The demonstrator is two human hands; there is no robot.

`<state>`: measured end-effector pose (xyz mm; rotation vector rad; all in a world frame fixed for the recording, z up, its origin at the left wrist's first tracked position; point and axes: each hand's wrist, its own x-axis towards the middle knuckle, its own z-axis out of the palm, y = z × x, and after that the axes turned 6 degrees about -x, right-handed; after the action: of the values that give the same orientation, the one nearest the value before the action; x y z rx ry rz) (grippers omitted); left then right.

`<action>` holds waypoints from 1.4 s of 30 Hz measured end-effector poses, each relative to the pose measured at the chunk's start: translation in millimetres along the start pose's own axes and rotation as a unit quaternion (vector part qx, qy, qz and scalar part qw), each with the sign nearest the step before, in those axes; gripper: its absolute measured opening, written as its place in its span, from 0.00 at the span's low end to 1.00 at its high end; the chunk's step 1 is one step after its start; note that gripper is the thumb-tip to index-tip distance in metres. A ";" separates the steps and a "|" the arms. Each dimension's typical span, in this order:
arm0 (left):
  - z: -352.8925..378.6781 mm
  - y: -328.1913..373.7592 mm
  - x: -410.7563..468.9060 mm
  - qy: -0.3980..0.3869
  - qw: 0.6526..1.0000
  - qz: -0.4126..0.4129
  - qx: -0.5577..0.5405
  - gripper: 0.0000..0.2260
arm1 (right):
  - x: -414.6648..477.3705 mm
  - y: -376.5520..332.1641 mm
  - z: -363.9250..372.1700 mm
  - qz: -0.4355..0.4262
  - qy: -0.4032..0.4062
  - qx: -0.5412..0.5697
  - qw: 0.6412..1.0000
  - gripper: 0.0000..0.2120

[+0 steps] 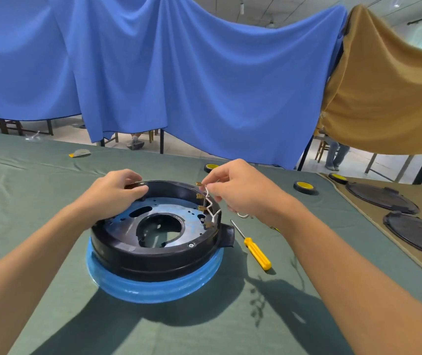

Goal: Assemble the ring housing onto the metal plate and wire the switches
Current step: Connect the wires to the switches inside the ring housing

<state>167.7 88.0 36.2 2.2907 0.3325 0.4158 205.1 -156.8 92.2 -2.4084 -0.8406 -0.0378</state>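
A black ring housing (153, 254) sits on a blue-filmed metal plate (153, 285) in the middle of the green table. Inside the ring lies a bluish perforated plate (163, 207) with a round hole. My left hand (113, 194) grips the ring's far left rim. My right hand (240, 185) pinches a white wire (211, 204) near a brass terminal at the ring's far right rim. The wire zigzags down past several brass switch terminals (201, 207) on the inner right wall.
A yellow-handled screwdriver (254, 248) lies right of the ring. Yellow-and-black wheels (304, 187) sit at the back. Two dark round covers (384, 198) rest on tan cloth at the right. Blue and tan curtains hang behind the table.
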 end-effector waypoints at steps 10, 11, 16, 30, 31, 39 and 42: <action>-13.3 -17.6 -3.6 -0.004 0.991 -0.056 -0.124 0.10 | 5.4 -25.6 -21.7 0.022 -0.130 0.267 0.955 0.07; -9.8 -19.1 -5.6 0.007 0.990 -0.057 -0.129 0.12 | 8.1 -28.5 -23.9 0.022 -0.132 0.271 0.953 0.07; -0.1 -9.6 -14.1 0.012 0.981 -0.086 -0.171 0.15 | 29.0 -49.2 -27.1 0.032 -0.128 0.259 0.957 0.04; 18.6 -4.1 -31.1 0.078 0.971 -0.076 -0.212 0.06 | 54.7 -35.6 55.8 0.156 -0.253 0.117 0.948 0.06; 19.5 -5.8 -34.2 0.063 0.965 -0.075 -0.241 0.06 | 54.2 -32.1 60.3 0.157 -0.251 0.114 0.948 0.06; 17.2 -19.5 -39.2 -0.009 0.953 -0.056 -0.298 0.11 | 57.0 -33.6 82.0 0.147 -0.239 0.101 0.955 0.05; 21.3 -21.9 -42.3 -0.008 0.936 -0.040 -0.350 0.07 | 56.6 -32.5 88.1 0.147 -0.205 0.102 0.962 0.06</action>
<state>135.1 73.6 -1.9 1.5773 0.2193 0.3942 217.7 -57.4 47.6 -2.3479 -0.6117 0.6507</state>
